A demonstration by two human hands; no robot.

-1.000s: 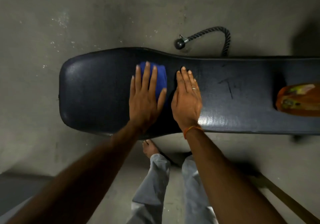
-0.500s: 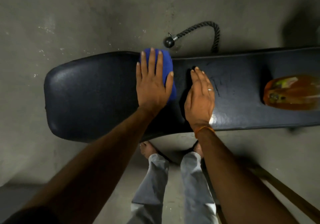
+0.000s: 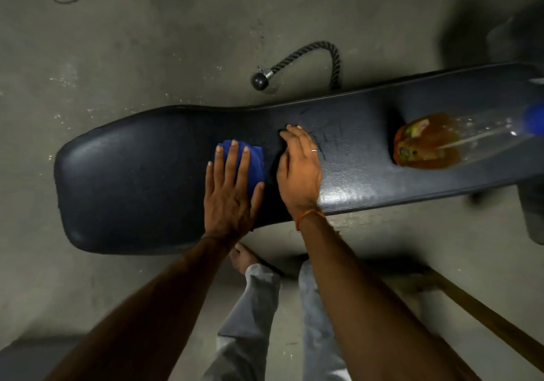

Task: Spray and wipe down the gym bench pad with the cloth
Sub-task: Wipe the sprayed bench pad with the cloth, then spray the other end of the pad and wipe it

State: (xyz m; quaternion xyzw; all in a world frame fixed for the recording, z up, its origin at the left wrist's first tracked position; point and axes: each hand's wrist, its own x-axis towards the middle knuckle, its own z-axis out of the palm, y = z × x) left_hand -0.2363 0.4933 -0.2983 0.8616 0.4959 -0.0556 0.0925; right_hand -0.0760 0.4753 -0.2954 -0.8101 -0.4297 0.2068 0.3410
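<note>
The long black bench pad point(image 3: 132, 180) runs from left to right across the view. A folded blue cloth point(image 3: 255, 162) lies on its middle, and my left hand point(image 3: 231, 192) presses flat on top of it, fingers spread and pointing away from me. Just to the right, my right hand point(image 3: 300, 171) rests flat on the bare pad, holding nothing. A clear spray bottle point(image 3: 432, 142) with amber liquid and a blue top lies on its side on the pad's right part, apart from both hands.
A black rope handle point(image 3: 297, 64) with a ball end lies on the concrete floor beyond the bench. My legs in grey trousers point(image 3: 256, 307) stand against the near side. A wooden pole point(image 3: 482, 316) slants over the floor at the lower right.
My left hand has drawn the blue cloth back from the pad's far edge toward the near side. My right hand has stayed flat on the pad beside it.
</note>
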